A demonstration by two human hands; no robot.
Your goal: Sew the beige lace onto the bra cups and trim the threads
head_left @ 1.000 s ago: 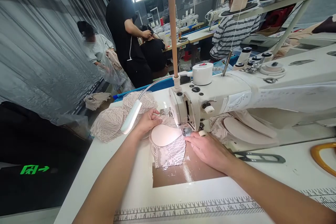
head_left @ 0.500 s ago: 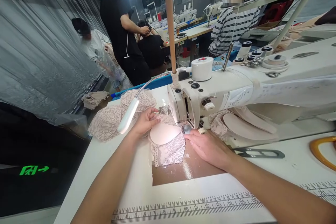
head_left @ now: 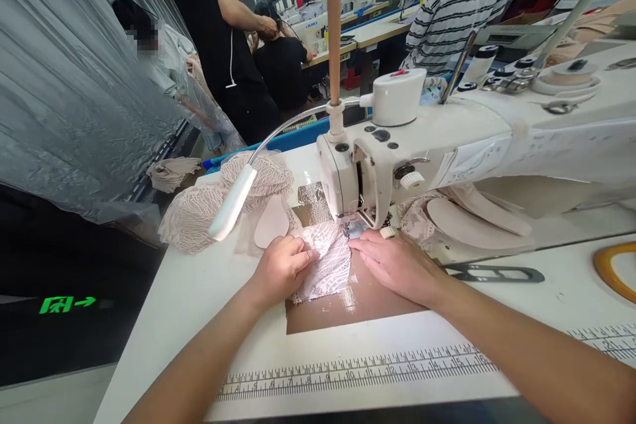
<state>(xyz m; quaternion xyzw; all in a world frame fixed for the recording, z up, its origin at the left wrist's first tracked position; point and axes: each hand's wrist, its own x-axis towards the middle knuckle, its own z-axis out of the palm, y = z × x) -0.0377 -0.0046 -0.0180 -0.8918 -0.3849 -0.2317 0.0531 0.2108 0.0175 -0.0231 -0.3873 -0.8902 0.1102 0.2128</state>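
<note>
A piece of pale pink lace (head_left: 325,271) lies under the needle area of a white sewing machine (head_left: 342,169). My left hand (head_left: 285,266) is closed on the lace's left side, thumb and index finger pinching a fold. With fingers stretched out and lying flat, my right hand (head_left: 397,265) touches the lace's right edge beside the presser foot; its thumb is hidden. A smooth beige bra cup (head_left: 271,222) rests just beyond my left hand, partly over lace. The needle tip is too small to make out.
Lace bundles (head_left: 191,218) are heaped at the left under a lamp (head_left: 233,202). Right of the needle lie more cups (head_left: 472,222), thread snips (head_left: 497,273) and orange-handled scissors (head_left: 613,268). A ruler strip (head_left: 358,371) runs along the front edge. Several people are beyond the table.
My left hand has moved toward me and now pinches the lace. The beige cup, earlier over the lace near the needle, now lies farther left. My right hand stays by the presser foot.
</note>
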